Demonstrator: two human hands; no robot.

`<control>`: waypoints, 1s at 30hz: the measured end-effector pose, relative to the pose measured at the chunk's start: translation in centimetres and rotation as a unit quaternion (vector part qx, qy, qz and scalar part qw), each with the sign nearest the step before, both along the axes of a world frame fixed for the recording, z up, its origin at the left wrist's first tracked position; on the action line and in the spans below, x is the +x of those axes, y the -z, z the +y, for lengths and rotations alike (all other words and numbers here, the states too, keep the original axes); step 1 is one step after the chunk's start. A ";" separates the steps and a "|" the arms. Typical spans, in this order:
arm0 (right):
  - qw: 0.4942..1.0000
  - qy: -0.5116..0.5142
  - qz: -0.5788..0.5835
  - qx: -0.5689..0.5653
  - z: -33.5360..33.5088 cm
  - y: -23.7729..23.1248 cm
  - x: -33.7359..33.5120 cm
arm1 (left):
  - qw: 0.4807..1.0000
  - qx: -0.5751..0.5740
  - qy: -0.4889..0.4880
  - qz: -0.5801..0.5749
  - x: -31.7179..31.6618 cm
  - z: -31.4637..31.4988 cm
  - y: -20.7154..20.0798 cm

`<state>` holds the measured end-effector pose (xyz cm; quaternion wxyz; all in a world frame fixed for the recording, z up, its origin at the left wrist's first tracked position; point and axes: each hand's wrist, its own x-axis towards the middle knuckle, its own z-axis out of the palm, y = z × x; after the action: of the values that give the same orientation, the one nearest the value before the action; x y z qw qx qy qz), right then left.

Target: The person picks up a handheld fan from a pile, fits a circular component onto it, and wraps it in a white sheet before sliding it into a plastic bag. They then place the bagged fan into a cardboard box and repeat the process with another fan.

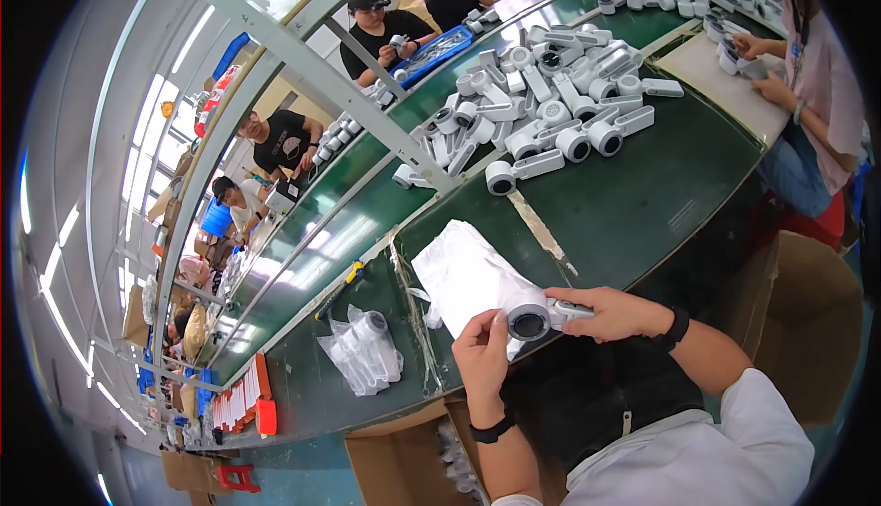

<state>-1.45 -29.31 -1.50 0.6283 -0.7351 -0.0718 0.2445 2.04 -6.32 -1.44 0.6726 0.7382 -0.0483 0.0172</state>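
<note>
The person's right hand (601, 313) holds a pale grey plastic handheld device with a round head and dark circular face (529, 322), its fingers closed around the short handle. The left hand (482, 355) is at the near-left rim of that head, thumb and forefinger pressed together at their tips; whether they pinch something thin there cannot be told. The device is in front of the person's body, at the table's near edge, just beside a loose heap of soft white sheeting (468, 272) (cloth or thin plastic, hard to say which).

Good handling here would probably mean a firm right grip on the handle, so that the head does not twist, and a light left touch that keeps to the rim and spares the dark face. Working over the white sheeting should guard against scuffs.

The dark green tabletop (670, 222) is scuffed, with a worn tan strip (541, 231) across it. A large pile of similar grey devices (551, 93) lies beyond, and a bundle of clear plastic bags (362, 350) to the left. A white metal frame (303, 66) crosses overhead; co-workers sit along the benches.
</note>
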 end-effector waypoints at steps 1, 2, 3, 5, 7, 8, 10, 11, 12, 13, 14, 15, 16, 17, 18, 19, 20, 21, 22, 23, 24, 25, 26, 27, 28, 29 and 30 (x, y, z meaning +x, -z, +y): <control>0.999 0.030 -0.031 -0.011 0.5 0.2 -0.2 | 1.000 -0.001 -0.017 -0.024 0.0 -0.3 0.4; 0.996 0.060 -0.061 -0.022 0.9 0.5 -0.5 | 0.998 -0.003 -0.034 -0.047 -0.1 -0.6 0.8; 0.994 0.075 -0.084 -0.002 1.4 1.4 -0.6 | 0.998 -0.004 -0.031 -0.046 -0.1 -0.9 1.0; 0.994 0.098 -0.028 0.048 2.2 0.9 -1.0 | 0.965 0.158 -0.065 -0.198 -0.5 -1.4 0.9; 0.986 0.112 0.041 0.116 3.0 1.4 -1.1 | 0.936 0.221 -0.059 -0.268 -1.2 -2.3 0.2; 0.986 0.113 0.041 0.115 3.5 1.9 -1.0 | 0.897 0.282 -0.053 -0.335 -1.5 -2.8 0.1; 0.951 0.159 0.053 0.260 4.3 2.4 -0.9 | 0.899 0.283 0.010 -0.335 -2.4 -3.6 0.1; 0.944 0.164 0.048 0.282 4.2 2.1 -0.7 | 0.919 0.257 0.028 -0.297 -2.9 -3.8 0.5; 0.944 0.164 0.049 0.283 4.7 3.0 -0.2 | 0.937 0.231 0.047 -0.258 -3.4 -3.9 1.0; 0.934 0.231 -0.036 0.271 5.3 3.8 0.6 | 0.937 0.231 0.048 -0.257 -4.0 -4.0 1.2; 0.912 0.296 -0.120 0.256 5.6 4.4 1.0 | 0.938 0.210 0.081 -0.262 -4.5 -4.1 1.3; 0.898 0.301 -0.076 0.311 5.3 4.8 1.1 | 0.938 0.189 0.113 -0.267 -4.9 -4.1 1.3; 0.898 0.302 -0.076 0.311 5.0 4.8 1.1 | 0.938 0.188 0.113 -0.267 -5.1 -3.9 1.4; 0.894 0.282 -0.074 0.339 4.7 4.8 1.1 | 0.949 0.156 0.128 -0.241 -5.2 -3.6 1.3; 0.889 0.262 -0.073 0.367 4.5 4.8 1.1 | 0.958 0.124 0.142 -0.214 -5.3 -3.4 1.3; 0.890 0.260 -0.073 0.368 4.5 4.8 1.0 | 0.986 0.071 0.082 -0.125 -5.3 -2.9 2.2; 0.902 0.240 -0.075 0.350 4.5 4.7 0.7 | 0.996 -0.069 0.013 -0.053 -4.9 -2.6 3.1; 0.914 0.220 -0.077 0.333 4.5 4.5 0.4 | 0.991 -0.128 0.001 -0.028 -4.3 -2.6 3.8; 0.914 0.219 -0.077 0.333 4.9 4.2 0.3 | 0.982 -0.186 -0.010 -0.004 -3.7 -2.8 4.1; 0.913 0.244 -0.115 0.307 5.7 3.7 0.1 | 0.968 -0.238 0.028 0.073 -3.7 -3.1 4.5; 0.909 0.268 -0.152 0.280 6.4 3.5 -0.1 | 0.944 -0.288 0.065 0.148 -3.9 -3.4 4.9; 0.911 0.287 -0.170 0.244 7.3 3.6 -0.1 | 0.938 -0.289 0.093 0.167 -4.5 -3.5 4.9; 0.913 0.280 -0.169 0.245 7.5 3.6 -0.1 | 0.939 -0.290 0.087 0.164 -4.7 -3.5 4.8; 0.915 0.299 -0.238 0.131 7.5 3.3 -0.4 | 0.933 -0.296 0.100 0.178 -4.8 -3.5 4.5; 0.901 0.307 -0.305 0.018 8.0 2.9 -0.6 | 0.928 -0.303 0.106 0.189 -5.0 -3.2 4.2; 0.853 0.332 -0.403 0.001 8.2 2.1 0.0 | 0.926 -0.316 0.110 0.175 -4.8 -2.6 4.5; 0.849 0.340 -0.403 -0.032 8.2 0.9 -0.3 | 0.928 -0.319 0.090 0.167 -4.8 -2.0 4.8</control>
<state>-1.75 -21.09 -2.38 0.5639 -0.7673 -0.0559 -0.3002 -2.73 -8.35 -6.23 0.8696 0.4693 0.0065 -0.1531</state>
